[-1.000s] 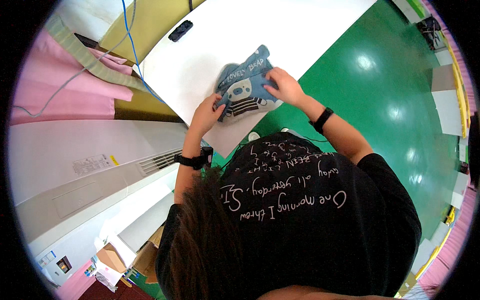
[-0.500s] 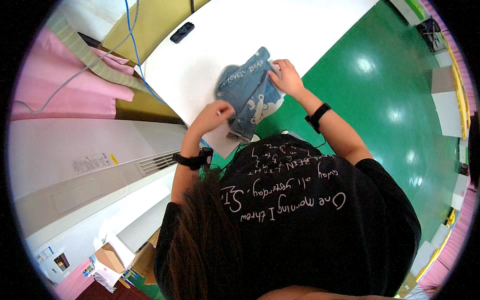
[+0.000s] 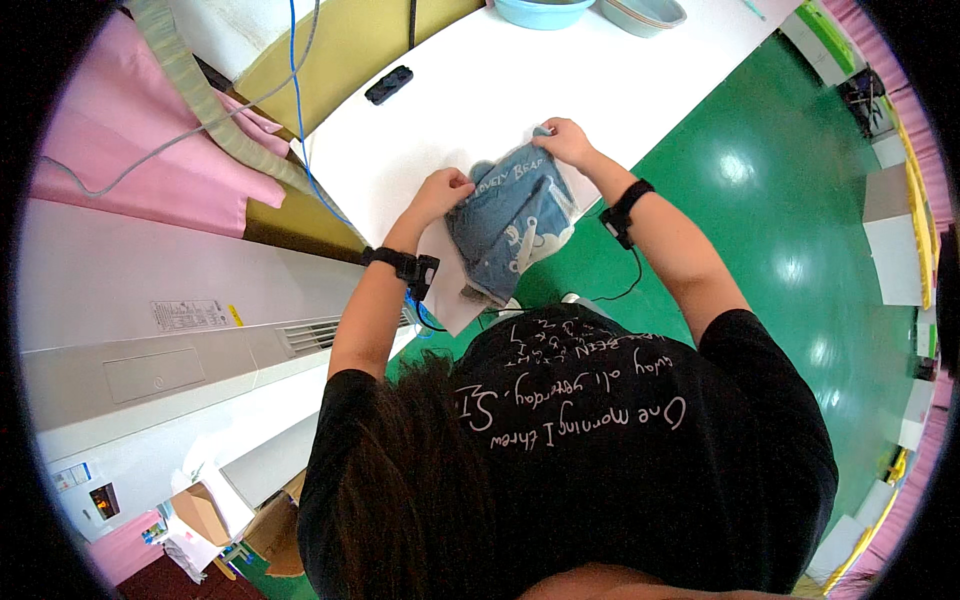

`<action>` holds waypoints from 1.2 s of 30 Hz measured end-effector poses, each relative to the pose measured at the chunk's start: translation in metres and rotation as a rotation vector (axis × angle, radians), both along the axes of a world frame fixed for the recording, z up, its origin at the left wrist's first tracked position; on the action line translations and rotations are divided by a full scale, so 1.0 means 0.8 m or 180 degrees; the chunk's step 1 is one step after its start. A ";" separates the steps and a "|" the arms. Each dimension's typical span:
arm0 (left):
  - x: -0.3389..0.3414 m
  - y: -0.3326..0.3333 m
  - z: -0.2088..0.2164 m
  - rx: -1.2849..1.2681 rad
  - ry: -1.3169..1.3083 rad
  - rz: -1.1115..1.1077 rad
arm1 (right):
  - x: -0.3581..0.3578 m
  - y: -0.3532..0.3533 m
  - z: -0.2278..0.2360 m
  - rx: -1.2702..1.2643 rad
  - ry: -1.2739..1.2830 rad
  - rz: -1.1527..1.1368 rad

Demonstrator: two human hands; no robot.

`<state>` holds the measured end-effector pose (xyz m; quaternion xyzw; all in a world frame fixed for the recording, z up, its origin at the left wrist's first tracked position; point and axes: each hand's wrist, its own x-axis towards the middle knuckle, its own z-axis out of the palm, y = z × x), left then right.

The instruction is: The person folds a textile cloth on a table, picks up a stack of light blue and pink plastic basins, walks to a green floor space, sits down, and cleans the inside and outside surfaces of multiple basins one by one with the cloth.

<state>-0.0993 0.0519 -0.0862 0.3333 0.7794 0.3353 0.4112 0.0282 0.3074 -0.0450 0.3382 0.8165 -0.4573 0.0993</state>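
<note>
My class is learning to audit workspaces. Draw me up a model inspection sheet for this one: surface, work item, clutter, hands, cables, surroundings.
Surface: white table, reaching beyond the top of the picture.
Work item: blue printed cloth, creased, its lower end near the table's edge.
Clutter: small dark object; blue basin, partly out of frame; greyish basin beside it.
Left hand: fingers curled at the cloth's upper left edge; grip unclear.
Right hand: pinching the upper right corner.
Cables: blue cable and grey cable at left; thin black cable below the right wristband.
Surroundings: green floor, pink fabric, white vented unit.
</note>
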 end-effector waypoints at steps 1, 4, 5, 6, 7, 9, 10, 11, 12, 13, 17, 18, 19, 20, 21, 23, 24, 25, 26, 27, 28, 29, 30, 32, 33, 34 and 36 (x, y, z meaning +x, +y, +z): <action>-0.004 0.003 0.006 0.0016 0.0009 -0.0017 | 0.000 0.006 0.007 0.0462 0.0359 0.0125; -0.039 0.009 0.038 0.0959 -0.0064 0.0364 | -0.011 0.038 0.043 0.0652 0.0886 0.0378; -0.051 0.022 0.064 0.1022 -0.0037 0.0436 | -0.016 0.053 0.055 0.0862 0.1070 0.0322; -0.066 0.034 0.089 0.1125 0.0077 0.0419 | -0.024 0.072 0.066 0.1074 0.1256 0.0264; -0.087 0.033 0.098 0.1328 0.0079 0.0586 | -0.040 0.082 0.082 0.1283 0.1378 0.0227; -0.127 0.039 0.122 0.1787 0.0416 0.0835 | -0.072 0.097 0.123 0.1721 0.1761 0.0223; -0.143 0.048 0.143 0.1872 0.0159 0.1016 | -0.084 0.104 0.149 0.1959 0.2019 0.0237; -0.142 0.061 0.173 0.2189 0.0245 0.1007 | -0.092 0.110 0.184 0.1509 0.1905 -0.0015; -0.149 0.068 0.202 0.2386 0.0436 0.1025 | -0.102 0.112 0.218 0.1048 0.1811 -0.0238; -0.155 0.073 0.226 0.2594 0.0632 0.1042 | -0.106 0.113 0.237 0.0927 0.2562 -0.0205; -0.162 0.056 0.286 0.3188 0.0977 0.1165 | -0.113 0.091 0.306 0.0212 0.3793 0.0013; -0.140 0.057 0.300 0.3253 0.1055 0.1163 | -0.099 0.092 0.315 0.0057 0.3817 0.0026; -0.117 0.051 0.317 0.3339 0.1155 0.1144 | -0.078 0.087 0.327 -0.0083 0.3871 0.0042; -0.105 0.038 0.319 0.3343 0.1147 0.1137 | -0.057 0.076 0.332 -0.0074 0.3869 0.0035; -0.096 0.029 0.318 0.3228 0.1135 0.0774 | -0.032 0.067 0.337 0.0041 0.3499 0.0061; -0.073 -0.001 0.302 0.2866 0.1203 0.0371 | 0.005 0.086 0.303 0.0855 0.3240 0.1134; -0.057 -0.029 0.278 0.2624 0.1270 0.0367 | 0.028 0.061 0.284 0.0656 0.2772 0.0939; -0.039 -0.048 0.253 0.2354 0.1170 0.0261 | 0.052 0.031 0.268 -0.0099 0.2607 0.0842; -0.018 -0.063 0.226 0.2083 0.1058 0.0140 | 0.081 0.013 0.241 -0.0401 0.2348 0.0730; 0.005 -0.070 0.204 0.1799 0.0739 0.0124 | 0.112 -0.006 0.210 -0.0485 0.2264 0.0601; 0.027 -0.082 0.187 0.1485 0.0454 0.0135 | 0.138 -0.018 0.177 -0.0941 0.1858 0.0400; 0.041 -0.099 0.163 0.1293 0.0240 0.0029 | 0.160 -0.035 0.151 -0.1230 0.1644 0.0301; 0.053 -0.111 0.143 0.1117 0.0012 -0.0101 | 0.182 -0.050 0.126 -0.1508 0.1374 0.0056; 0.074 -0.128 0.134 0.0643 -0.0274 -0.0213 | 0.210 -0.076 0.093 -0.1508 0.1219 -0.0014; 0.078 -0.135 0.128 0.0514 -0.0230 -0.0414 | 0.219 -0.085 0.079 -0.1619 0.1264 0.0034; 0.082 -0.139 0.125 0.0508 -0.0246 -0.0410 | 0.224 -0.093 0.077 -0.1730 0.1294 0.0071; 0.088 -0.146 0.119 0.0440 -0.0140 -0.0658 | 0.232 -0.096 0.077 -0.1774 0.1192 0.0133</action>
